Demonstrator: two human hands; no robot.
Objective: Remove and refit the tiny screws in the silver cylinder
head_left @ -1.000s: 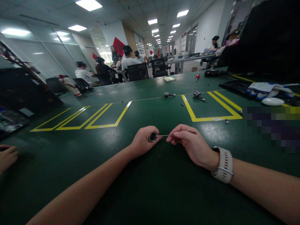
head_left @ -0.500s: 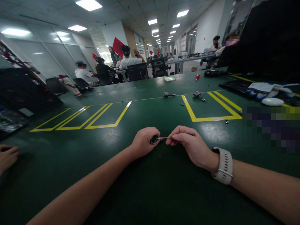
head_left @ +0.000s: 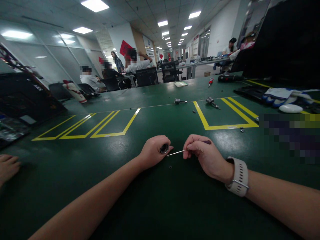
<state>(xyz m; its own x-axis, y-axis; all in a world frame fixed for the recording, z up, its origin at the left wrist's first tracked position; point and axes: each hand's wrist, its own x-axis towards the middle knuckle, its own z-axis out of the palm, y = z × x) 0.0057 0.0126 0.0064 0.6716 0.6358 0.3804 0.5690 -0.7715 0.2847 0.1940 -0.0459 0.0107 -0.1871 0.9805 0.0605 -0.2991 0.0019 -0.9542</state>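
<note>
Gripping small black cylindrical part [head_left: 164,148] in closed left hand [head_left: 152,151], open end toward right. Pinching thin metal-shafted tool [head_left: 176,153] in right hand [head_left: 205,156], tip just short of part. Likely light, rigid, smooth; best held around its barrel. Tiny nut [head_left: 170,166] below left hand.

The left hand [head_left: 152,151] grips one round metal part [head_left: 164,148]; the right hand [head_left: 205,156] pinches one thin screwdriver [head_left: 176,152]. Beyond the right hand lie two similar metal parts [head_left: 180,100], one red screwdriver [head_left: 211,81] and one pair of gloves [head_left: 285,95].
</note>
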